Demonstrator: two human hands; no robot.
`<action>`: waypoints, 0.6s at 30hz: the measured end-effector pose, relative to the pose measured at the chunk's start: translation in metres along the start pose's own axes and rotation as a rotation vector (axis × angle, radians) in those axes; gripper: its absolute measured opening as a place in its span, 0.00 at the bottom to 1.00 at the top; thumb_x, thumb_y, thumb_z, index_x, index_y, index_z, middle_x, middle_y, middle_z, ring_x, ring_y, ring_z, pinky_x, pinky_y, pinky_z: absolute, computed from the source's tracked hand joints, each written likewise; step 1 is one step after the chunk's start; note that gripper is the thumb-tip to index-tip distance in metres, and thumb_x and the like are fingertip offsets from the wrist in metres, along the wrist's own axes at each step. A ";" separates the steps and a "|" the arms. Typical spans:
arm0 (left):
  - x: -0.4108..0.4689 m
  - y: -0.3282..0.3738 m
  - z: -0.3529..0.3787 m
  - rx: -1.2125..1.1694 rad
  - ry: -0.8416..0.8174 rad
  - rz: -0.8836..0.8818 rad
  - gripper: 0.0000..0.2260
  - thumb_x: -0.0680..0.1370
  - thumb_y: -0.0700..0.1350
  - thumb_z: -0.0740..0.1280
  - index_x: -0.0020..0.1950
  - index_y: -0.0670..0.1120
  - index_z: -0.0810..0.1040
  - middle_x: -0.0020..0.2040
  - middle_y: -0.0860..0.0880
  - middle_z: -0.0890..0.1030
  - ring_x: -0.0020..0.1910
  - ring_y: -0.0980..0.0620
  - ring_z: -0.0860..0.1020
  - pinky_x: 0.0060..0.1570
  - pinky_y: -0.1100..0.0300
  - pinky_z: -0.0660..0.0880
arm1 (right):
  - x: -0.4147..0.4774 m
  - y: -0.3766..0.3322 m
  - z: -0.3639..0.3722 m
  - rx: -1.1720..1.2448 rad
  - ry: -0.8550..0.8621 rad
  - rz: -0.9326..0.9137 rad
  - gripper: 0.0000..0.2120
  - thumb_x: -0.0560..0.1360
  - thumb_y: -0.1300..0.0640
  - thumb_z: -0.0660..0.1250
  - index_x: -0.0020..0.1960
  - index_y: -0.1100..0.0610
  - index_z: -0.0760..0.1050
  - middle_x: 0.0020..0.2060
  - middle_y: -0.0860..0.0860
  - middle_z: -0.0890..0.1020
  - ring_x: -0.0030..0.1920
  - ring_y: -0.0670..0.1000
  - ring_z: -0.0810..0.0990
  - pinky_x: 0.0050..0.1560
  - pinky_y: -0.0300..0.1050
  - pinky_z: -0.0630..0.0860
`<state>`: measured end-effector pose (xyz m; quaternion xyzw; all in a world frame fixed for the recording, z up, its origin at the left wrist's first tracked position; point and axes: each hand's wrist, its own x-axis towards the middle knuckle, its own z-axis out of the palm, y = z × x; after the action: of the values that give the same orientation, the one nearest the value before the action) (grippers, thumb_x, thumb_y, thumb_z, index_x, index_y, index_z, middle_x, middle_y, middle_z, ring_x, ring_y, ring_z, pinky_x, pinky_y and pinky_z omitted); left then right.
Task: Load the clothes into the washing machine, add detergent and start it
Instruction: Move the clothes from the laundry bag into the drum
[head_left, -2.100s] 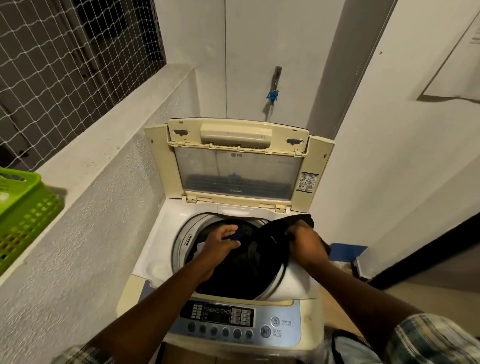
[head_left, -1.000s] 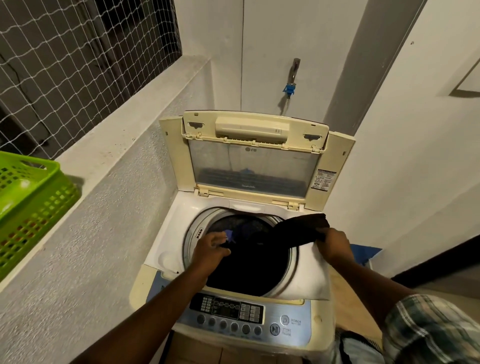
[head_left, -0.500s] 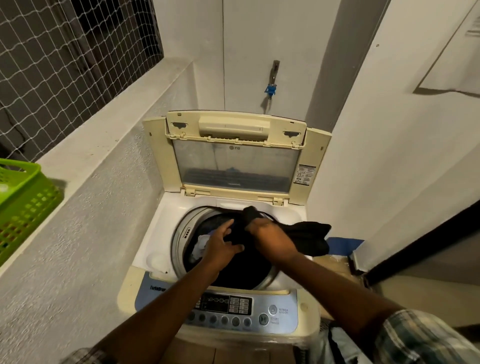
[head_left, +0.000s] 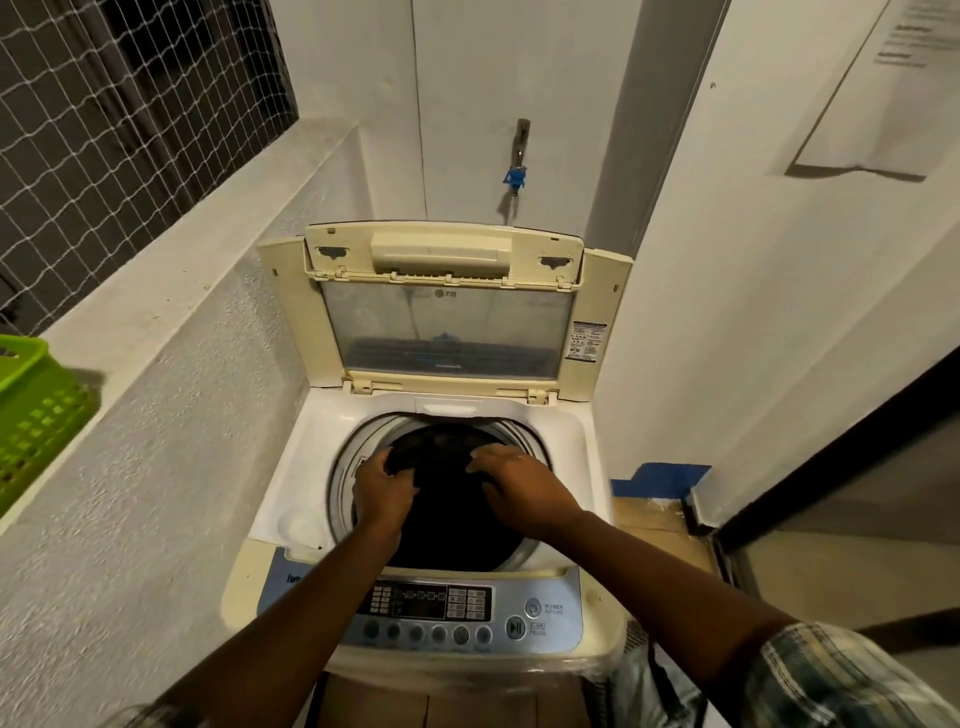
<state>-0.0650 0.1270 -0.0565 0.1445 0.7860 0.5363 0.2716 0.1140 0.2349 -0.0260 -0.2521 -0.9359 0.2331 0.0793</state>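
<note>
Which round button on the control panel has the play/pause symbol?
The START/PAUSE button, rightmost in the bottom row, just below the POWER button; the smaller row buttons look plain.

washing machine (head_left: 566, 452) – 1 | green basket (head_left: 36, 415) – 1 | tap (head_left: 519, 150) – 1 | dark garment (head_left: 447, 457) – seemingly 1
</note>
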 end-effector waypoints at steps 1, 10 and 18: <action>0.000 0.001 -0.001 0.042 -0.016 -0.005 0.14 0.74 0.40 0.73 0.59 0.49 0.83 0.52 0.46 0.86 0.52 0.42 0.85 0.54 0.43 0.83 | -0.004 0.003 0.001 0.000 -0.012 0.025 0.18 0.79 0.62 0.67 0.68 0.57 0.80 0.71 0.56 0.79 0.71 0.57 0.77 0.70 0.49 0.74; -0.022 0.011 0.035 0.069 -0.239 0.061 0.31 0.71 0.28 0.72 0.72 0.45 0.75 0.69 0.47 0.78 0.65 0.45 0.78 0.57 0.55 0.76 | -0.032 0.025 0.003 0.098 0.043 0.136 0.18 0.79 0.59 0.70 0.69 0.56 0.79 0.73 0.55 0.78 0.73 0.57 0.76 0.72 0.46 0.71; -0.074 0.001 0.104 0.107 -0.426 0.141 0.15 0.75 0.34 0.72 0.56 0.52 0.81 0.53 0.51 0.84 0.55 0.50 0.83 0.60 0.44 0.81 | -0.114 0.068 -0.007 0.322 0.216 0.319 0.14 0.81 0.58 0.70 0.65 0.52 0.82 0.67 0.48 0.81 0.62 0.45 0.81 0.54 0.34 0.81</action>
<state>0.0555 0.1684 -0.0638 0.3232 0.7260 0.4691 0.3851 0.2435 0.2317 -0.0562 -0.4043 -0.8210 0.3604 0.1804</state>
